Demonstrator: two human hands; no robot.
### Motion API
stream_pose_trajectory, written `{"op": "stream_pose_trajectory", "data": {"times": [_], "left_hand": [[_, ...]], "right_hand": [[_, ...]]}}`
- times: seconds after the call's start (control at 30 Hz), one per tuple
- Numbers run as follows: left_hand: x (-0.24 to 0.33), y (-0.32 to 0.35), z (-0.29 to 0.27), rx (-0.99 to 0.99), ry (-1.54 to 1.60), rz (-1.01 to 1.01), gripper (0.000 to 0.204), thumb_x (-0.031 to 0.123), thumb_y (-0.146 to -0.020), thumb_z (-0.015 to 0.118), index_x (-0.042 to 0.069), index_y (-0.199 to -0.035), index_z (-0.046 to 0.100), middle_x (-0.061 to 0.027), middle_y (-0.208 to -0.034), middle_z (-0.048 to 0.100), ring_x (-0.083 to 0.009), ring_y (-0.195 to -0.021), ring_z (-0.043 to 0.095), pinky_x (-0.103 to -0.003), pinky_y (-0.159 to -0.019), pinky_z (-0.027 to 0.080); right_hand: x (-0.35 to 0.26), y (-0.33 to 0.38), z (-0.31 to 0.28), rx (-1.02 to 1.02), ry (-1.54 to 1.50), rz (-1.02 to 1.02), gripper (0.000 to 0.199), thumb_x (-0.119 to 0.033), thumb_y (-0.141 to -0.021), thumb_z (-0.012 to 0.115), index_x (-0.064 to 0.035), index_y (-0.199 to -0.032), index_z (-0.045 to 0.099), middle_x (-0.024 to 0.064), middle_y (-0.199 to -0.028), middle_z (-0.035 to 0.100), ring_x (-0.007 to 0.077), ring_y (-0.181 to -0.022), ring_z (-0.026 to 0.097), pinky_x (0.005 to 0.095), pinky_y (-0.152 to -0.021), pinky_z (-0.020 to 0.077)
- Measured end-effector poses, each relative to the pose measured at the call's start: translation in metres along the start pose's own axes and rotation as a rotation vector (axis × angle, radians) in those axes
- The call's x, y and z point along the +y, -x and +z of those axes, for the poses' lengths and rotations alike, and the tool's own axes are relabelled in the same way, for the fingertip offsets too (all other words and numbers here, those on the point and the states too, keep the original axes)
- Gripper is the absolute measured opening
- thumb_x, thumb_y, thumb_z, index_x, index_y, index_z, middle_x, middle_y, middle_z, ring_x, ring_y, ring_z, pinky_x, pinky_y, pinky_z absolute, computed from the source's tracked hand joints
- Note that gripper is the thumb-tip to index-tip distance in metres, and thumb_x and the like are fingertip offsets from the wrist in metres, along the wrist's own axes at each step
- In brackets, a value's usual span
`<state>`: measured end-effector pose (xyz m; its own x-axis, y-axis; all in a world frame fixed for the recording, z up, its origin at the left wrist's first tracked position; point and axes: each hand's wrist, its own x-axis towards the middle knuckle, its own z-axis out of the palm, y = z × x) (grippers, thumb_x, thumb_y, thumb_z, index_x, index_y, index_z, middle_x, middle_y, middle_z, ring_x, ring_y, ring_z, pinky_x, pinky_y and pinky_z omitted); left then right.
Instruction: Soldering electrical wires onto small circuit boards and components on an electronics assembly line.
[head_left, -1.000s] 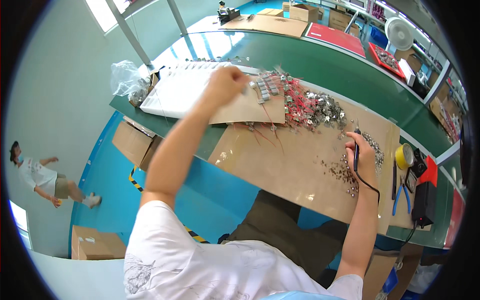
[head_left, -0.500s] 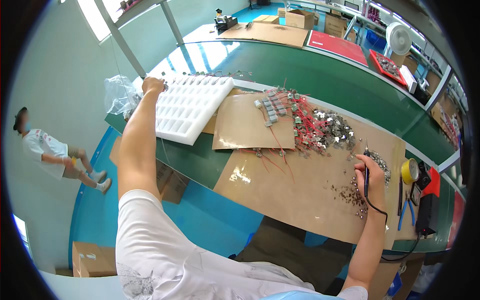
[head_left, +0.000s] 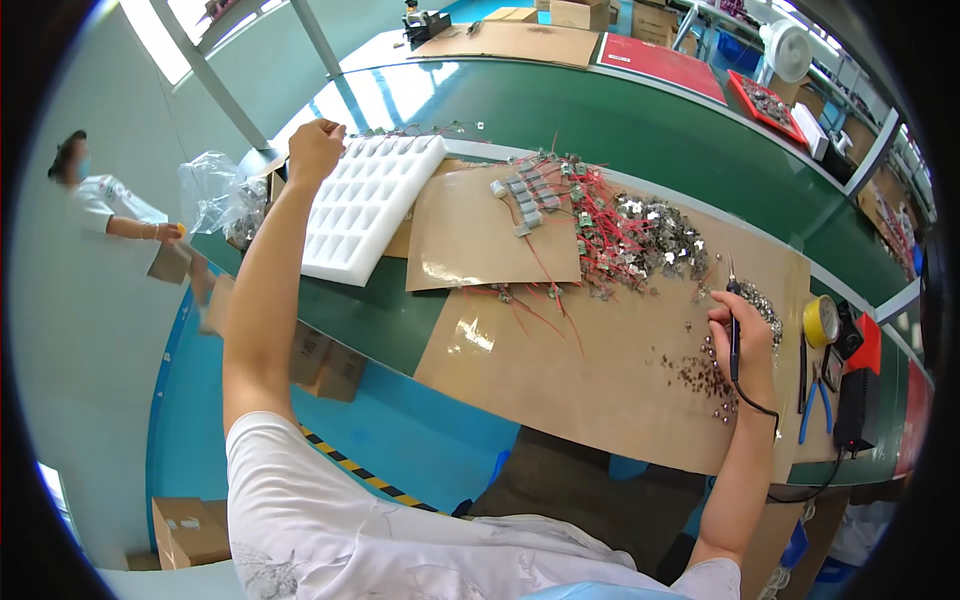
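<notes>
My left hand point(head_left: 316, 150) is raised at the far left corner of a white foam tray point(head_left: 345, 271) with rows of hollows. Its fingers are pinched together, and whatever is between them is too small or hidden. In my right hand point(head_left: 745, 335) a black pen-shaped soldering iron point(head_left: 735, 340) stands nearly upright, metal tip up. Its cord trails past my wrist. Beyond that hand lie small shiny metal parts point(head_left: 765, 312); dark little pieces point(head_left: 697, 375) are scattered just to its left. Several grey motor-like parts point(head_left: 527, 195) with red wires rest on a cardboard sheet point(head_left: 470, 235).
A heap of red-wired parts point(head_left: 600, 235) adjoins a silvery pile point(head_left: 668, 240). At right are yellow tape point(head_left: 821, 320), blue-handled pliers point(head_left: 815, 408) and a black box point(head_left: 856, 410). A clear plastic bag point(head_left: 212, 190) lies left of the tray. Another person point(head_left: 115, 205) walks at far left.
My left hand has shifted right and away along the tray's far end. My right hand keeps the soldering iron in much the same place. The other person has come closer to the bench.
</notes>
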<state>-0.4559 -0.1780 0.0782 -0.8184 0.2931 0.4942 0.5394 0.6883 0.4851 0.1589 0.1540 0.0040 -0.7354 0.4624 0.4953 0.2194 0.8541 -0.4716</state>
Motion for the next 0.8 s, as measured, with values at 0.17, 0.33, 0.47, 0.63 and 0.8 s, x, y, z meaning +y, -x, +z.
{"op": "stream_pose_trajectory", "data": {"times": [0.17,0.33,0.47,0.63,0.8], "left_hand": [[-0.069,-0.03,-0.03,-0.155,-0.064,-0.265,0.028,0.026,-0.097,0.069,0.005,-0.085,0.082,-0.005,-0.067,0.076,-0.0169,-0.071,0.078,-0.034,-0.073,0.059],[-0.068,0.0,-0.017,-0.113,0.105,-0.419,0.029,0.026,-0.098,0.073,-0.002,-0.095,0.079,-0.0119,-0.082,0.079,-0.0198,-0.066,0.078,-0.03,-0.066,0.06],[0.031,0.048,-0.025,-0.256,0.157,-0.079,0.033,0.024,-0.097,0.079,-0.008,-0.105,0.077,-0.0127,-0.084,0.076,-0.0171,-0.062,0.072,-0.03,-0.06,0.057],[0.164,0.145,-0.01,-0.588,0.234,0.204,0.02,0.018,-0.093,0.08,0.002,-0.104,0.08,-0.0069,-0.088,0.078,-0.0145,-0.064,0.071,-0.029,-0.061,0.055],[0.179,0.161,0.045,-0.344,0.235,0.703,0.019,0.014,-0.088,0.074,0.002,-0.103,0.078,-0.0185,-0.104,0.077,-0.0393,-0.101,0.073,-0.048,-0.091,0.057]], "right_hand": [[-0.002,0.001,0.0,0.01,-0.031,-0.022,0.041,0.009,-0.087,0.071,-0.0064,-0.125,0.068,0.0107,-0.092,0.073,0.0229,-0.084,0.072,0.0337,-0.077,0.0569],[0.0,0.002,0.002,0.004,-0.019,0.007,0.042,0.009,-0.085,0.072,-0.0075,-0.124,0.069,0.011,-0.091,0.073,0.0261,-0.084,0.072,0.0355,-0.078,0.0568],[0.0,0.001,0.001,0.005,-0.018,-0.018,0.042,0.009,-0.085,0.072,-0.0074,-0.124,0.068,0.0116,-0.091,0.073,0.0278,-0.084,0.071,0.036,-0.078,0.0567],[0.002,0.005,-0.004,0.004,-0.016,-0.004,0.043,0.008,-0.085,0.072,-0.0074,-0.124,0.068,0.012,-0.092,0.073,0.028,-0.085,0.072,0.0361,-0.079,0.0572],[0.009,0.007,-0.001,0.024,-0.02,-0.075,0.046,0.009,-0.082,0.071,-0.009,-0.125,0.069,0.0125,-0.093,0.074,0.0286,-0.085,0.073,0.0368,-0.078,0.0577]]}}
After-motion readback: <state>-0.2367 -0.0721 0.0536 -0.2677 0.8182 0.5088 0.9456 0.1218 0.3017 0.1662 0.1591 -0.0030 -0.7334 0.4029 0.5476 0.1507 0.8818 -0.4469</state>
